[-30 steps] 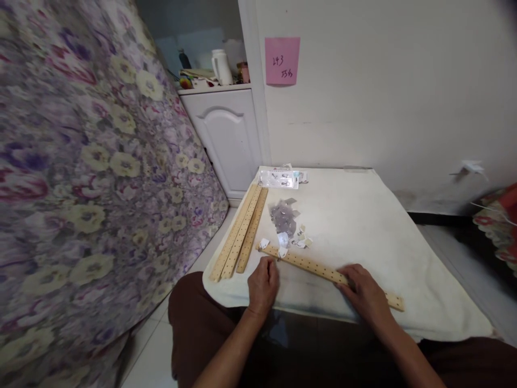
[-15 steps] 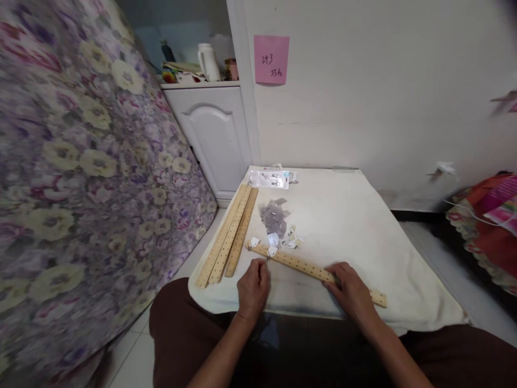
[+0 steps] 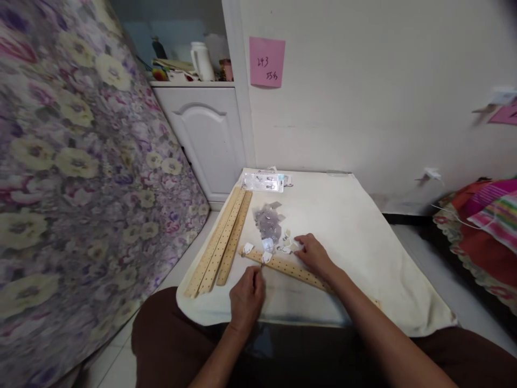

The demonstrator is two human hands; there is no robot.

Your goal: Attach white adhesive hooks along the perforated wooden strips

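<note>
A wooden strip with rows of holes [image 3: 291, 269] lies slanted near the table's front edge. Two small white tags with metal fittings hang on its left part: one tag [image 3: 248, 248] at the end, another tag [image 3: 267, 258] farther in. My left hand [image 3: 247, 296] is closed in a pinch just below the second tag; whatever its fingertips hold is too small to make out. Beyond the strip, my right hand [image 3: 315, 255] reaches over, thumb and forefinger apart beside a small group of loose tagged pieces [image 3: 286, 248]. My right forearm hides part of the strip.
Several more holed strips [image 3: 220, 242] lie side by side at the table's left. A heap of small clear bags [image 3: 267, 220] sits mid-left, with clear plastic packaging [image 3: 262, 182] at the back. A flowered curtain [image 3: 100, 161] hangs on the left; wall stands behind.
My right hand has let go of the strip's right part and moved left and away from me to the loose tagged pieces. My left hand stays pinched near the second tag.
</note>
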